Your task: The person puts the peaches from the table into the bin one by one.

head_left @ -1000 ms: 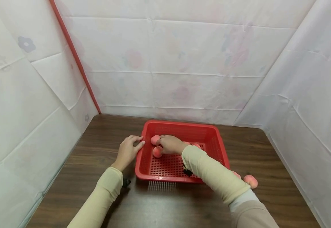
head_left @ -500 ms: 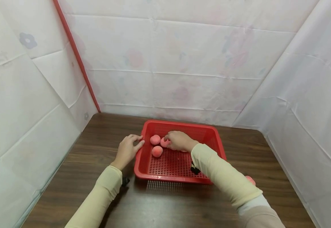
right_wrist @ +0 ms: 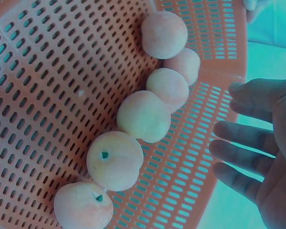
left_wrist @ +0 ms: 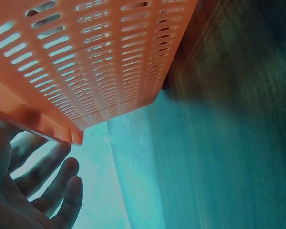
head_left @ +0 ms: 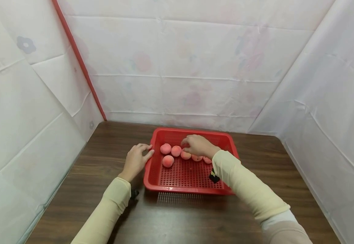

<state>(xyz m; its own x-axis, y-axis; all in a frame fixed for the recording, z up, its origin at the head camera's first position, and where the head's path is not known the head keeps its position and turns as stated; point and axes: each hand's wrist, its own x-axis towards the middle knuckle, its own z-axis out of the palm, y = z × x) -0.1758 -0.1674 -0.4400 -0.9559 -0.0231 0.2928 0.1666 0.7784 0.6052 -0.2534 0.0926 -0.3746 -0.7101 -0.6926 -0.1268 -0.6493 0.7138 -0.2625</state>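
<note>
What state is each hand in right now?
Left hand: open, touching the red basket at its left rim.
Right hand: open, holding nothing, near the peaches.

In the head view, soft light is filling the space and making the white sheets glow. The table is shining in a pale patch. The red basket is making a stripy shadow. Both wrist views are looking blue-green. Brightness behind the left hand is turning it dark.
</note>
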